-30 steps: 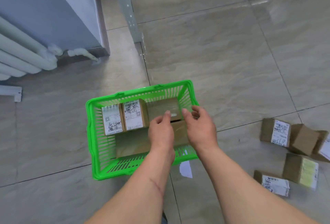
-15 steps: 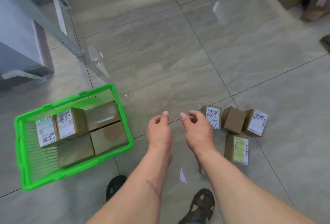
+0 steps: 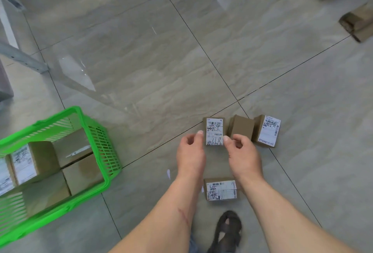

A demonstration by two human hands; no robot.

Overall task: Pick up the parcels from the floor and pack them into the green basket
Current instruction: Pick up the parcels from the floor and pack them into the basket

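Soft, even daylight, pale window glare on the glossy floor tiles (image 3: 141,61), edges blurred and slightly bowed.

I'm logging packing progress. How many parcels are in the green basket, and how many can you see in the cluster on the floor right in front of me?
Packed parcels in the green basket: 5
Floor parcels in the near cluster: 4
Total: 9

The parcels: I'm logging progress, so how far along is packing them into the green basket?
Done: several boxes already sit in the green basket. In hand: the left hand and right hand are closing on the labelled parcel, not yet gripping it. Left: the plain brown parcel, the far-right parcel and the near parcel lie on the floor.
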